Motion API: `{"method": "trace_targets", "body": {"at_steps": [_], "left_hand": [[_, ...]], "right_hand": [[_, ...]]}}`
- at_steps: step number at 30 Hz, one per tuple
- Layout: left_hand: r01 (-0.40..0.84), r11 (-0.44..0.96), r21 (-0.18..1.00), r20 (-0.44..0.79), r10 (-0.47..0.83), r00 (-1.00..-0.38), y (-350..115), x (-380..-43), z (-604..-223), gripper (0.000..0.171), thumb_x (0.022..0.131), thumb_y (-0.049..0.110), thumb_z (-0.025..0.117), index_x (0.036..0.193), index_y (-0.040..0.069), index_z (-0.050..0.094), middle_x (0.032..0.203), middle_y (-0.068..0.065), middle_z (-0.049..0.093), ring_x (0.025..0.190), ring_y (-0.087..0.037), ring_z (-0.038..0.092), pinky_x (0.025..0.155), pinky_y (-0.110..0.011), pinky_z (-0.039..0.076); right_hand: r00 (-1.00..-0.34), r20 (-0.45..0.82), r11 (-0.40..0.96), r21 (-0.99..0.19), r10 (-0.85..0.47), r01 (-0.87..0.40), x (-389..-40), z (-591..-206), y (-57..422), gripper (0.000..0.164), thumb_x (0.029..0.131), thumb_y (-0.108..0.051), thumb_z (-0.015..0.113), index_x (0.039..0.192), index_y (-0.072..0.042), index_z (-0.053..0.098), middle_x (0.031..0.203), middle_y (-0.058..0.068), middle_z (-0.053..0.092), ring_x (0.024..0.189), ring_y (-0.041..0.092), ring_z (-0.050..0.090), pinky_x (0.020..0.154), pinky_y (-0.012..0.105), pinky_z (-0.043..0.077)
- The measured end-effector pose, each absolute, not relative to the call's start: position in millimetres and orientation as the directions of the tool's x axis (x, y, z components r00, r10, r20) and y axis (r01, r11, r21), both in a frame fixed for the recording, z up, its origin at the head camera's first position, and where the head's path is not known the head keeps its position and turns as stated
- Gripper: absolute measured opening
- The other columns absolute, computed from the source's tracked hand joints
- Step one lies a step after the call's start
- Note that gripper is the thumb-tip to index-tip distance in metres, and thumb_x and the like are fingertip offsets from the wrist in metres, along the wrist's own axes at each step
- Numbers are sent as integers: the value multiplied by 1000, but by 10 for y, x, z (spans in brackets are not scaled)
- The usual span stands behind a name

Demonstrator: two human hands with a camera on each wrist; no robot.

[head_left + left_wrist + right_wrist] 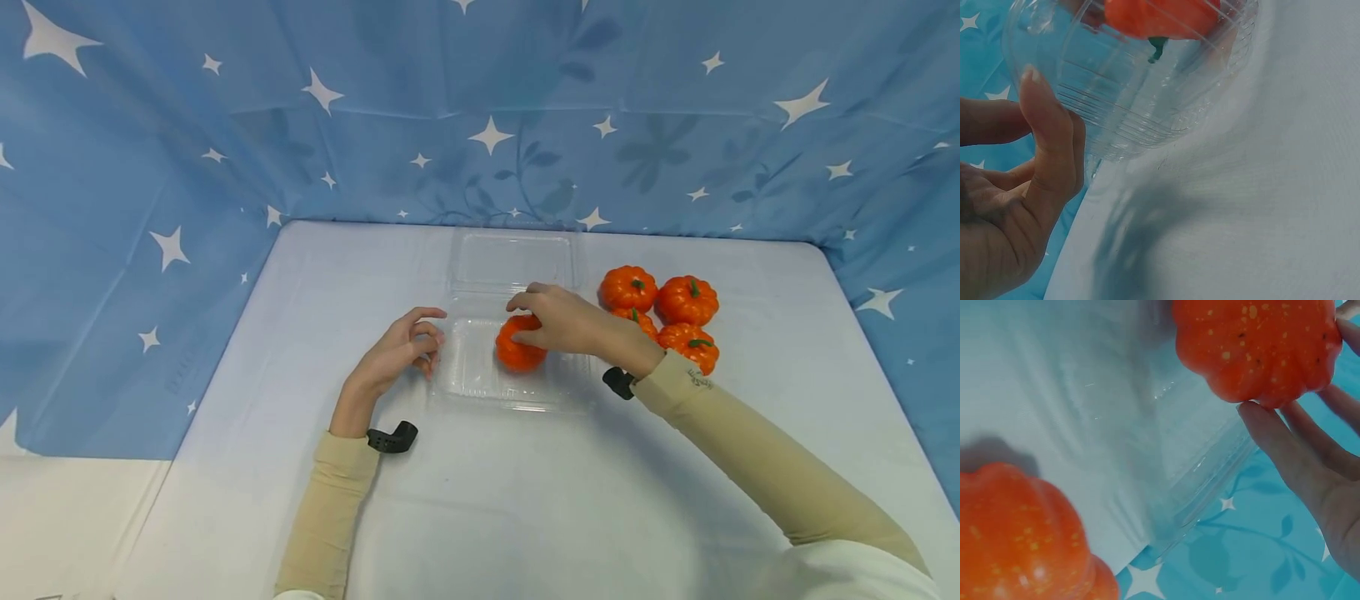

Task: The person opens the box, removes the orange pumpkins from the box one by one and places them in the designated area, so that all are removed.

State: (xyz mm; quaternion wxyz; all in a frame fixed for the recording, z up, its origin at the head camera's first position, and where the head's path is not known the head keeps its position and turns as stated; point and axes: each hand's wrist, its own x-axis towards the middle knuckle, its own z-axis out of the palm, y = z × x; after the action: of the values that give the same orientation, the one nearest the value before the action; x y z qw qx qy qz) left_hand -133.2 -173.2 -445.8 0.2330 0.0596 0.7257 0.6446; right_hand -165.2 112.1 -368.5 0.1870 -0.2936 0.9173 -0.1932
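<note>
My right hand [558, 321] holds an orange toy pumpkin [519, 346] by its sides, over the base of a clear plastic clamshell box [468, 375]. In the right wrist view the thumb and fingers touch the pumpkin's [1260, 347] ribbed, yellow-flecked skin. The left wrist view shows its green stem through the clear wall. At the box's left edge is my left hand [401, 350], fingers loosely bent. In the left wrist view its thumb overlaps the box wall; whether it touches is unclear. The lid [513, 260] lies opened back, away from me.
Several more orange pumpkins [687, 300] sit grouped to the right of the box, some partly behind my right forearm. A white cloth [480, 517] covers the table. A blue star-patterned curtain [420, 100] hangs along the back and sides.
</note>
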Motion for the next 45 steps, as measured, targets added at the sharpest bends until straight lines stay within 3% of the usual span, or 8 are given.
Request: {"method": "trace_targets", "body": {"at_steps": [7,17,24,28,35,40,45], "left_hand": [[-208,158,965,-254,386,-887,-1756,-1338,-4463,53,101,3,52,151,2,38,104,-22,56,64,-20,57,58,-33,55],[-204,149,968,-246,384,-890,-1777,-1341,-4433,53,101,5,53,151,1,37,103,-26,55,63,-20,57,57,-32,55],[-214,145,966,-254,385,-887,-1777,-1334,-4442,53,101,4,52,151,1,37,104,-23,55,63,-20,57,57,-31,54],[-220,141,965,-258,380,-888,-1770,-1335,-4446,53,100,4,52,151,2,38,105,-22,55,64,-20,56,58,-30,54],[-225,149,963,-266,384,-884,-1760,-1338,-4477,52,100,3,51,150,1,38,107,-26,54,64,-20,56,58,-29,55],[-232,147,962,-271,382,-884,-1749,-1336,-4476,52,100,3,51,150,1,38,106,-25,54,64,-20,55,58,-29,54],[-231,152,961,-272,381,-884,-1736,-1345,-4484,52,100,3,51,150,1,39,103,-23,55,64,-20,56,58,-28,55]], "right_hand": [[-737,-299,756,-505,-605,-416,-1636,-3698,1252,62,93,-25,77,143,4,55,134,19,64,122,34,61,103,48,55],[-689,-392,769,-504,-609,-393,-1632,-3661,1410,65,94,-22,75,147,6,50,134,17,66,120,32,62,105,48,52],[-662,-425,757,-549,-617,-353,-1626,-3764,1472,59,93,-17,74,145,2,54,135,16,65,124,38,61,105,53,52],[-657,-406,738,-570,-635,-360,-1636,-3803,1466,64,94,-27,74,147,0,52,138,16,64,124,39,62,104,52,53],[-671,-407,746,-571,-620,-342,-1650,-3841,1362,64,100,-44,62,146,-2,53,140,16,63,120,31,64,101,47,56],[-678,-375,737,-561,-632,-377,-1662,-3834,1244,59,100,-38,64,144,0,54,134,19,66,115,32,67,98,45,57],[-661,-387,735,-557,-643,-388,-1703,-3807,1146,64,96,-26,71,149,2,47,138,20,62,120,36,64,101,46,56]]}}
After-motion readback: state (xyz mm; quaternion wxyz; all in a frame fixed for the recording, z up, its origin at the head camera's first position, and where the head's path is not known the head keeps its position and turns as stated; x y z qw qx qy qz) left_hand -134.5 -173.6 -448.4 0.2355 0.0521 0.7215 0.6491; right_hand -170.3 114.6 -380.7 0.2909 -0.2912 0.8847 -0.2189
